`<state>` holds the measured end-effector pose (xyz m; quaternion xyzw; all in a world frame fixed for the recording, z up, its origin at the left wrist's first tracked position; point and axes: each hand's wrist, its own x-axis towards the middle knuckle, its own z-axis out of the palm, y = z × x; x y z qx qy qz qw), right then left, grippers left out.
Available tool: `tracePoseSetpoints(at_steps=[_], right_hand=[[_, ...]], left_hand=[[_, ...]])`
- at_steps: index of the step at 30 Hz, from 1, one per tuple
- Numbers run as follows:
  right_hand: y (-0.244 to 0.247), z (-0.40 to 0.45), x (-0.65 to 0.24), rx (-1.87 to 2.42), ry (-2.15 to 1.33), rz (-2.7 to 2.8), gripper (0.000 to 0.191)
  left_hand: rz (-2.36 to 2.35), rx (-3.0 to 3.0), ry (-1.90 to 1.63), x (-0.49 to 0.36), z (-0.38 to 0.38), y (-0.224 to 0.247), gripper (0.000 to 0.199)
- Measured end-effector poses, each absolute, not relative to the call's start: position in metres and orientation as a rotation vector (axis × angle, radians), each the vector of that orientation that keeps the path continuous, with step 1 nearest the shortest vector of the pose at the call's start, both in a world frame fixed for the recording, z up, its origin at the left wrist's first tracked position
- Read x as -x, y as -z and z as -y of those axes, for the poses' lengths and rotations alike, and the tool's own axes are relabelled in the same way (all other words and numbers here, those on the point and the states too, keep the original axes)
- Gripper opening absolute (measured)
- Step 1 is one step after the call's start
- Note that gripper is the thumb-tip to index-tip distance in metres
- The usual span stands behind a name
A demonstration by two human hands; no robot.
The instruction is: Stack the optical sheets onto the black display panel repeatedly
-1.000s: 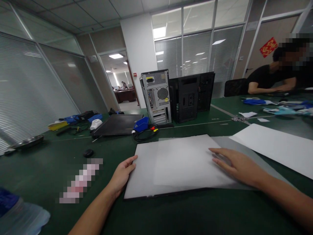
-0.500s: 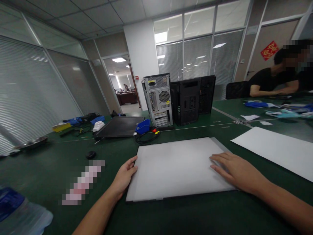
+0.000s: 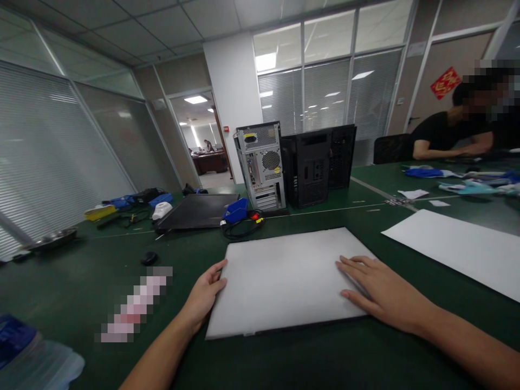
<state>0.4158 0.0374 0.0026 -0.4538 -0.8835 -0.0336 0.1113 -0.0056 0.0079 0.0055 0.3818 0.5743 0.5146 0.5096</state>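
Observation:
A thin white rectangular sheet (image 3: 280,281) lies in front of me over a dark-edged panel (image 3: 309,325), whose black rim shows along the near and far sides. My left hand (image 3: 205,292) grips the left edge of the sheet, thumb and forefinger at the border; its other fingers are partly hidden. On the right part of the sheet rests my right hand (image 3: 379,295), palm down, with its fingers stretched out and slightly spread. It covers some of the right edge.
Farther back stand a silver computer case (image 3: 262,168) and black case parts (image 3: 312,168). A blue object (image 3: 235,210) with a coiled cable lies before a dark flat panel (image 3: 199,210). Another white sheet (image 3: 455,244) is at right. Beyond sits a person (image 3: 447,132). A plastic bottle (image 3: 36,352) is near left.
The right hand has slid slightly left across the sheet. A grey strip seen along the panel's right side no longer shows. The left hand keeps its place at the left edge.

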Motion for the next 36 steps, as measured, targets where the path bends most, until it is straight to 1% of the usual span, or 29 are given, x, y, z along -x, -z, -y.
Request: tracePoseSetpoints(at_steps=[4, 8, 11, 13, 16, 18, 21, 25, 31, 33, 36], right_hand=[[-0.002, -0.039, -0.421, 1.389, -0.039, 2.489, 0.071], [-0.002, -0.048, -0.435, 1.432, -0.156, 2.412, 0.066], [-0.002, -0.060, -0.454, 1.403, -0.167, 2.337, 0.060], [-0.004, -0.071, -0.472, 1.461, -0.121, 2.190, 0.056], [-0.003, -0.085, -0.505, 1.666, -0.007, 1.940, 0.053], [0.000, -0.091, -0.526, 1.786, 0.030, 1.892, 0.052], [0.006, -0.096, -0.543, 1.882, -0.030, 1.938, 0.051], [0.010, -0.094, -0.528, 1.817, -0.078, 2.081, 0.049], [0.004, -0.086, -0.494, 1.680, 0.153, 2.283, 0.050], [0.003, -0.089, -0.500, 1.705, 0.194, 2.273, 0.050], [0.006, -0.096, -0.528, 1.853, 0.277, 2.162, 0.052]], left_hand=[[-1.409, -0.941, -1.222, 0.005, -0.008, -0.006, 0.064], [-1.469, -0.966, -1.230, 0.006, -0.009, -0.005, 0.056], [-1.478, -0.990, -1.226, 0.008, -0.009, -0.004, 0.055], [-1.467, -1.002, -1.214, 0.008, -0.009, -0.004, 0.055], [-1.476, -0.997, -1.221, 0.007, -0.008, -0.006, 0.053], [-1.480, -0.974, -1.217, 0.005, -0.007, -0.009, 0.052], [-1.468, -0.944, -1.209, 0.002, -0.006, -0.012, 0.058], [-1.451, -0.929, -1.226, 0.002, -0.004, -0.013, 0.060], [-1.406, -0.937, -1.219, 0.001, -0.003, -0.014, 0.066], [-1.398, -0.938, -1.220, 0.001, -0.003, -0.014, 0.067], [-1.389, -0.943, -1.218, 0.001, -0.003, -0.013, 0.066]])
